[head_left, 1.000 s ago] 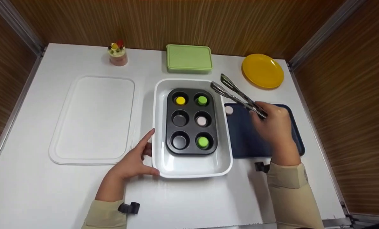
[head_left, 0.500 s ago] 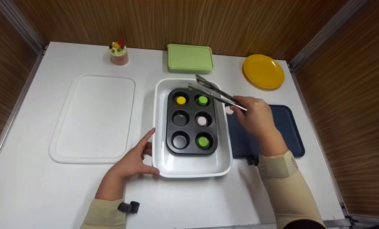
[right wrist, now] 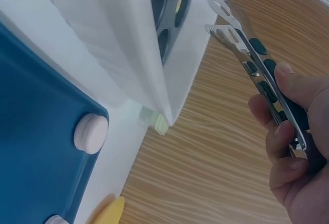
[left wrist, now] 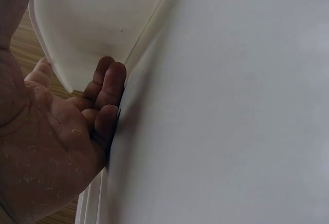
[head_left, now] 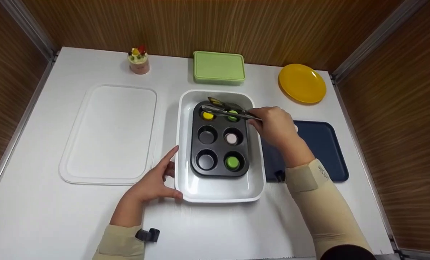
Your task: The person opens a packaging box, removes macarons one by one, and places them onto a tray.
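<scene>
My right hand (head_left: 275,124) grips a pair of metal tongs (head_left: 247,115) above the far row of a dark muffin tin (head_left: 219,148). Their tips stand apart over the cup with the yellow macaron (head_left: 207,116); no macaron shows between them in the right wrist view. Beneath the tongs lies a green macaron, partly covered. A pale pink macaron (head_left: 231,138) and another green macaron (head_left: 232,163) sit in the right-hand cups. The tin lies in a white tub (head_left: 220,191). My left hand (head_left: 152,186) touches the tub's left side, thumb at its near corner, fingers against the wall.
A blue tray (head_left: 319,151) bears a pale macaron (right wrist: 91,133), with part of another at the right wrist view's edge. A white lid (head_left: 114,133) lies left. Along the back stand a dessert cup (head_left: 139,63), a green box (head_left: 218,68) and a yellow plate (head_left: 302,83).
My right hand has carried the tongs left from above the tub's right rim to over the yellow macaron. The left hand keeps its place on the tub.
</scene>
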